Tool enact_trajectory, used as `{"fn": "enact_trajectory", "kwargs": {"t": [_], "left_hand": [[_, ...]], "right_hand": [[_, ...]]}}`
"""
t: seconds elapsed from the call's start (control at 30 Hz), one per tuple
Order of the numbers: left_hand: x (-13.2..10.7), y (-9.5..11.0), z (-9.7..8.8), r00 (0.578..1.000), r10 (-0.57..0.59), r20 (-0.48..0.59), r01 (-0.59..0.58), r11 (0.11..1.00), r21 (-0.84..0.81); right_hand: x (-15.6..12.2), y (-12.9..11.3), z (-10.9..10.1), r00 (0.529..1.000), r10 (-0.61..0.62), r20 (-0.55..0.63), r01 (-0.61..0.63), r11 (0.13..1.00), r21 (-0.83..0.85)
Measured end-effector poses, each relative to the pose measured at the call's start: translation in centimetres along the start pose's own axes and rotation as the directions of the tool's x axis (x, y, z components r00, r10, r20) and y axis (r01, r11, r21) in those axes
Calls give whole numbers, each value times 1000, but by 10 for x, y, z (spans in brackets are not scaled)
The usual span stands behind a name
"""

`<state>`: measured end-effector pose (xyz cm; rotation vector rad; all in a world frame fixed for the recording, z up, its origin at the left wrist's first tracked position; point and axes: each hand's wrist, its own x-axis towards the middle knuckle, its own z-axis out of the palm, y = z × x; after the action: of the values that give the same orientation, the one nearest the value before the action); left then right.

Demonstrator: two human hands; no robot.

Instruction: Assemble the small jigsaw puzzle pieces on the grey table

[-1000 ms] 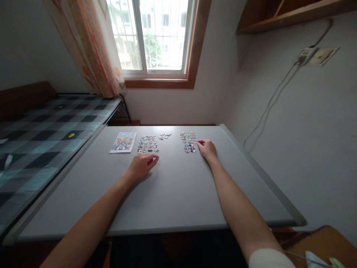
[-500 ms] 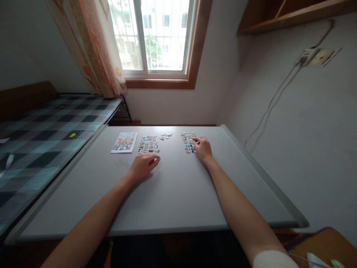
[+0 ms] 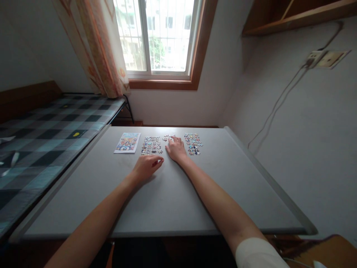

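Note:
Loose puzzle pieces lie at the far side of the grey table (image 3: 173, 201) in three lots: a left group (image 3: 152, 145), a right group (image 3: 193, 143) and a small cluster (image 3: 167, 137) between them. My right hand (image 3: 175, 149) rests at that small cluster, fingers bunched with the tips down on its pieces; what they pinch is hidden. My left hand (image 3: 147, 165) lies on the table just in front of the left group, fingers curled together against the thumb and pointing right. A colourful picture card (image 3: 127, 142) lies left of the pieces.
A bed with a checked blue cover (image 3: 41, 137) runs along the table's left edge. A window (image 3: 156, 37) with a curtain (image 3: 97, 48) is beyond the table. A wall with a socket and cable (image 3: 315, 59) stands close on the right. A shelf (image 3: 292, 15) hangs above.
My right hand has left the right group of pieces and moved left to the small middle cluster. My left hand has stayed put. The view has shifted slightly.

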<state>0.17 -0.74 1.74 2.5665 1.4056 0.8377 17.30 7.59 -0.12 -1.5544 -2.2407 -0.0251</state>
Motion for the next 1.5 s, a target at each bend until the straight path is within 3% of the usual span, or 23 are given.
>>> {"fn": "enact_trajectory", "kwargs": {"t": [0.3, 0.57, 0.8, 1.2, 1.5], "left_hand": [[0, 1, 0, 999, 2, 44, -1, 1000, -15], [1, 3, -1, 977, 16, 213, -23, 999, 28], [1, 6, -2, 970, 4, 243, -14, 999, 40], [0, 4, 0, 973, 15, 230, -24, 999, 36], [-1, 2, 1, 970, 14, 244, -26, 999, 46]], "right_hand": [[-2, 0, 4, 998, 32, 62, -32, 999, 2], [-28, -7, -7, 998, -48, -41, 50, 998, 42], [-59, -13, -19, 994, -108, -31, 110, 991, 71], [-61, -4, -16, 997, 76, 10, -76, 958, 276], [-58, 2, -18, 991, 134, 15, -129, 904, 408]]}}
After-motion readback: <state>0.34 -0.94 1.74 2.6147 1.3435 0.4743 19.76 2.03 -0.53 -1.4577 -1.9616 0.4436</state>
